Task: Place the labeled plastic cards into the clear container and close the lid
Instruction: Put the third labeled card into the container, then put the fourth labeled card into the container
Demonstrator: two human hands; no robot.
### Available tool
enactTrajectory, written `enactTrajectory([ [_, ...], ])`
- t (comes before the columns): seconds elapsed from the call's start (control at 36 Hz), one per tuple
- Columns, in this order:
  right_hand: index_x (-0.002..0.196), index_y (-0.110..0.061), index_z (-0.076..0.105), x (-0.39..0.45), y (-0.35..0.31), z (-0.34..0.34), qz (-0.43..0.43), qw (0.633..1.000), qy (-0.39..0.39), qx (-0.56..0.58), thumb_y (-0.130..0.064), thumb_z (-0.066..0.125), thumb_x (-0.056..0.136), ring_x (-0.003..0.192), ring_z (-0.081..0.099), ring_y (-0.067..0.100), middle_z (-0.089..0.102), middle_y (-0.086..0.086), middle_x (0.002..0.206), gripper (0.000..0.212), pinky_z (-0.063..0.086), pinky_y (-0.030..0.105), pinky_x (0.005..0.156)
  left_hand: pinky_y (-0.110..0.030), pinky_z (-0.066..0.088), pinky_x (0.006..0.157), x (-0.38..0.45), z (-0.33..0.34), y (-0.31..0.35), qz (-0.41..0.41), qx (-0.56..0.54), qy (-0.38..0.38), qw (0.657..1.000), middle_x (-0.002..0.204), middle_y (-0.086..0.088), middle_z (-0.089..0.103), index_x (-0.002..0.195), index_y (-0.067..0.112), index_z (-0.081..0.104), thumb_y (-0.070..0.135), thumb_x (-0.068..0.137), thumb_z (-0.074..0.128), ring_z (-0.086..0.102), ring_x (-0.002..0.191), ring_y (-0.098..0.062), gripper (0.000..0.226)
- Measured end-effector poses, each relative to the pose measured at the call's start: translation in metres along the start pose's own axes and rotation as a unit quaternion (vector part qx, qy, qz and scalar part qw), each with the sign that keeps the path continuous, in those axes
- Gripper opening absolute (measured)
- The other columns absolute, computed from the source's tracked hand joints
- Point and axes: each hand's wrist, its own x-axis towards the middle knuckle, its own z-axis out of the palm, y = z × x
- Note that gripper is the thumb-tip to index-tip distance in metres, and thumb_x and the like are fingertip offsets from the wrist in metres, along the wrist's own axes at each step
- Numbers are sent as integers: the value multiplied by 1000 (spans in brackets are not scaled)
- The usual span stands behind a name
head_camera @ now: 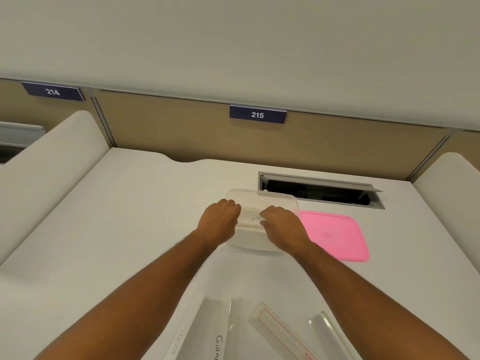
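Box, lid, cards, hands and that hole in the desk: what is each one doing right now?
clear container: open, no lid on.
pink lid: off, flat on the desk, right of the container.
labeled card: held over the container by both hands.
left hand: fingers curled on the card.
right hand: fingers curled on the card.
other cards: lying on the desk, not packed yet.
desk hatch: flap open.

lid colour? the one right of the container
Pink, lying flat on the desk. The lid shows clearly in the head view, the only one here.

Card [255, 219] label half covered by hands; loose cards [207, 333] cut off by bottom edge
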Motion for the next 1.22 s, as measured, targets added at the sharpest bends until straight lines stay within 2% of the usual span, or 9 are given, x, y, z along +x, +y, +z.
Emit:
enactTrajectory([
  [0.11,123,-17,66,-9,-16,-2,-15,1000,9,19,-26,51,101,107,60,23,66,0,121,28,49,37,87,-31,34,59,-21,-3,-1,-17,-9,8,1000,89,-1,59,94,13,57,24,90,65,55,84,-23,14],
  [0.31,118,-12,68,-21,-44,0,-56,997,38,30,-22,55,100,104,60,24,66,1,119,24,51,38,84,-31,33,59,-59,-3,-9,-40,-12,6,999,90,0,59,100,13,58,27,92,63,55,85,-23,16],
  [0.44,106,-8,71,-31,-63,2,-91,993,66,46,-13,62,94,92,64,29,68,6,110,16,54,42,74,-34,46,65,-84,1,-14,-65,-21,-9,998,96,0,61,108,14,59,30,94,61,56,90,-22,22],
  [0.58,104,-10,71,-39,-81,8,-117,990,61,49,-14,62,94,87,63,26,68,3,105,14,54,39,69,-36,49,72,-110,12,-12,-85,-40,-35,995,101,0,62,113,14,59,34,95,59,57,94,-22,27],
  [0.75,114,-16,68,-50,-104,24,-143,988,-5,53,-26,52,101,90,62,22,68,1,108,23,53,37,76,-32,50,83,-143,30,-10,-101,-87,-72,988,116,2,64,128,19,56,41,96,57,58,106,-19,39],
  [0.92,114,-19,64,-61,-128,39,-133,985,-69,85,-32,47,102,90,64,22,68,0,101,25,53,35,75,-30,48,90,-174,42,-5,-135,-130,-104,977,124,5,62,134,22,54,47,95,56,57,112,-16,47],
  [1.0,113,-18,65,-63,-138,44,-106,983,-105,110,-34,46,102,91,66,23,70,1,102,27,53,36,79,-28,47,88,-186,46,-3,-147,-154,-121,969,122,5,62,134,23,55,49,94,55,59,109,-15,48],
  [1.22,104,-16,70,-65,-154,52,-36,973,-163,156,-34,49,100,85,67,22,74,3,95,28,55,36,76,-28,50,85,-193,45,0,-177,-204,-133,954,114,8,64,123,30,60,51,93,54,61,100,-12,37],
])
